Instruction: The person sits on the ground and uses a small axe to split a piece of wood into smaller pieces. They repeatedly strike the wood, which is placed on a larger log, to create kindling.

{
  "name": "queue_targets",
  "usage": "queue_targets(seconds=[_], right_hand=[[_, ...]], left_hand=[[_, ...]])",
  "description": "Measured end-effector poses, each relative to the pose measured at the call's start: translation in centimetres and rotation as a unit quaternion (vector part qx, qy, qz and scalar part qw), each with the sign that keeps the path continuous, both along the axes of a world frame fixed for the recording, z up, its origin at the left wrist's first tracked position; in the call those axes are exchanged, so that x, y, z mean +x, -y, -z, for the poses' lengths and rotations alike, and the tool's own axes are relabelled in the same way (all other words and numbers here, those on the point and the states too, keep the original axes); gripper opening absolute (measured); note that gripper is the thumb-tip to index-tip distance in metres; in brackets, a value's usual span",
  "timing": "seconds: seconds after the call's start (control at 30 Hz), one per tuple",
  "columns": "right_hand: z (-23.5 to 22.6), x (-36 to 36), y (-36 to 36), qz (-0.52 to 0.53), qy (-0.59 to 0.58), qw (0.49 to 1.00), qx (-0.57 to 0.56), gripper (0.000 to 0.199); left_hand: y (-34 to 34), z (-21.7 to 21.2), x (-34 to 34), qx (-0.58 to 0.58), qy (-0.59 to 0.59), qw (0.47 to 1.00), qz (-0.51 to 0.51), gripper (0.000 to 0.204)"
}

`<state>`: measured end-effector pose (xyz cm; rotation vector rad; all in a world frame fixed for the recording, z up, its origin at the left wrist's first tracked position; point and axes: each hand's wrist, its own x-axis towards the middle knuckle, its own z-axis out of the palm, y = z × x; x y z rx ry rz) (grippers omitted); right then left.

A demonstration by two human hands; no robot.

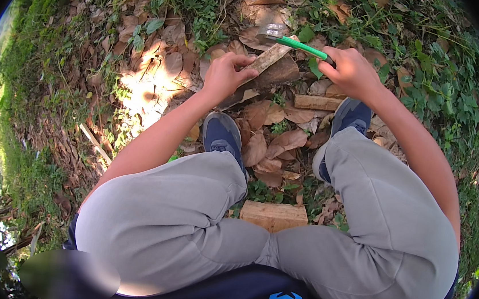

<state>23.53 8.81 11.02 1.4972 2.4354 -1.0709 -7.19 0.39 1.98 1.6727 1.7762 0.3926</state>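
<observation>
Head view: a wooden stick (270,56) is held upright on the leaf-strewn ground by the closed fingers of the left hand (225,74); a green-handled hatchet (293,44) is gripped by the right hand (349,72) above it. A wooden block (273,215) lies between the knees.

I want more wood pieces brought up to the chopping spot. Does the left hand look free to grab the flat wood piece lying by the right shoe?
Probably not right away: the left hand is gripping the slanted wood stick under the green-handled hatchet. The flat wood piece itself lies uncovered on the leaves.
</observation>
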Motion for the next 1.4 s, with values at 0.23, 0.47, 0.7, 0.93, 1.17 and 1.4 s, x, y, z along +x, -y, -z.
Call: queue_targets(seconds=[0.23, 0.47, 0.7, 0.93, 1.17, 1.4], right_hand=[[0.5, -0.1, 1.0, 0.022, 0.036, 0.999, 0.016, 0.031], [1.2, -0.1, 1.4, 0.022, 0.009, 1.0, 0.01, 0.032], [2.7, 0.3, 2.6, 0.015, -0.111, 0.991, 0.07, 0.032], [2.4, -0.5, 3.0, 0.04, -0.012, 0.998, 0.05, 0.031], [1.7, -0.9, 3.3, 0.073, 0.037, 0.996, 0.033, 0.029], [1.5, -0.9, 4.4, 0.074, -0.027, 0.995, 0.065, 0.025]], left_hand=[[-0.1, 0.1, 0.0, -0.005, 0.01, 1.0, -0.005, 0.043], [0.0, 0.4, 0.0, -0.003, 0.018, 1.0, -0.007, 0.043], [0.2, 0.5, -0.1, 0.013, 0.01, 1.0, -0.002, 0.043], [0.2, 0.4, 0.0, 0.009, 0.018, 1.0, -0.004, 0.046], [0.0, 0.5, 0.4, -0.014, 0.003, 1.0, 0.002, 0.051], [-0.1, 0.7, 0.0, -0.006, -0.005, 0.999, 0.033, 0.052]])
